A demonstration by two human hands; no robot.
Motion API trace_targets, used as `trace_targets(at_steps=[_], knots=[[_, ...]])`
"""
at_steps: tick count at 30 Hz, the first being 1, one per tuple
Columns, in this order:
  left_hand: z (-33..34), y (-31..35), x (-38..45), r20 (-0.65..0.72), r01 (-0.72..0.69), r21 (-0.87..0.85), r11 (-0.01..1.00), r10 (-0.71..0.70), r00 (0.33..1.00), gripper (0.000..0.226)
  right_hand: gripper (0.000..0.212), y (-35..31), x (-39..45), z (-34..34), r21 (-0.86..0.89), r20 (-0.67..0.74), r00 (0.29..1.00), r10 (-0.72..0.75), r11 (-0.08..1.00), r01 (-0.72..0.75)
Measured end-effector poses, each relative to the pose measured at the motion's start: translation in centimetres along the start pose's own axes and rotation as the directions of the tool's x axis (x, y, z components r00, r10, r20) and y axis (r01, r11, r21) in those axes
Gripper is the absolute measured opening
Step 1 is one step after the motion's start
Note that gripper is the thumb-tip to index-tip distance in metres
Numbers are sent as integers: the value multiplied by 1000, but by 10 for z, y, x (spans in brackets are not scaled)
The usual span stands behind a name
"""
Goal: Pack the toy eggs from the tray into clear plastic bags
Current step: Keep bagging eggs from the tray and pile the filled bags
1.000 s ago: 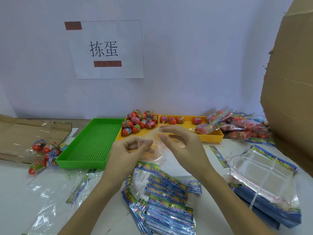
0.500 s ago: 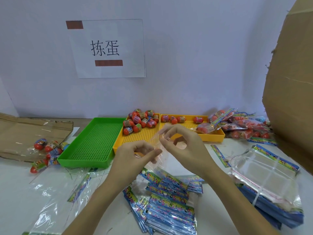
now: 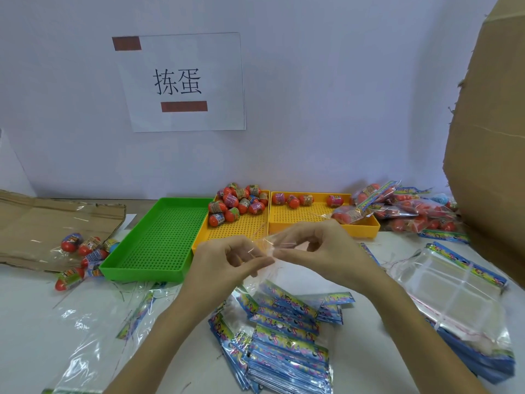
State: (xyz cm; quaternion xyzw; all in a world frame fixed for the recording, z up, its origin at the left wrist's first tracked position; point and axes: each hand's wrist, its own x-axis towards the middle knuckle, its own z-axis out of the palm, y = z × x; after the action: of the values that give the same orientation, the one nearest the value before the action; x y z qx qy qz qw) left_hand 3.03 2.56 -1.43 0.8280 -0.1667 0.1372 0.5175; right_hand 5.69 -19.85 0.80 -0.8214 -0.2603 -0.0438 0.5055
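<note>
I am pinching the mouth of a clear bag (image 3: 265, 251) between both hands, left hand (image 3: 227, 264) and right hand (image 3: 321, 251), and the slick film is risking slipping shut before any toy eggs (image 3: 238, 203) go in.

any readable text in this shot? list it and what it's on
"拣蛋": black characters on the white paper sign taped to the wall.
Egg wrappers in the yellow tray: print too small to read.
Bag header cards on the table: colourful print, blurred, unreadable.
Filled bags at right: unreadable.
Nothing else legible.
</note>
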Motion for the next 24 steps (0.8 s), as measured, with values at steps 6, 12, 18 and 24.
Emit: trace_targets(at_steps=[6, 12, 18, 24], knots=[[-8, 3, 3, 115, 106, -199, 974, -84, 990, 39, 25, 5, 1, -4, -64, -206, 974, 99, 991, -114], [-10, -1, 3, 59, 92, -89, 992, -87, 995, 33, 10, 2, -1, -6, -248, -223, 974, -44, 969, -12], [-9, -1, 1, 48, 52, -62, 997, -49, 998, 23, 17, -2, 1, -3, 160, -66, 993, 94, 984, -83], [-11, -1, 3, -25, -10, -30, 1000, 9, 1000, 23, 21, -3, -4, -6, 138, 55, 985, 165, 976, -171]])
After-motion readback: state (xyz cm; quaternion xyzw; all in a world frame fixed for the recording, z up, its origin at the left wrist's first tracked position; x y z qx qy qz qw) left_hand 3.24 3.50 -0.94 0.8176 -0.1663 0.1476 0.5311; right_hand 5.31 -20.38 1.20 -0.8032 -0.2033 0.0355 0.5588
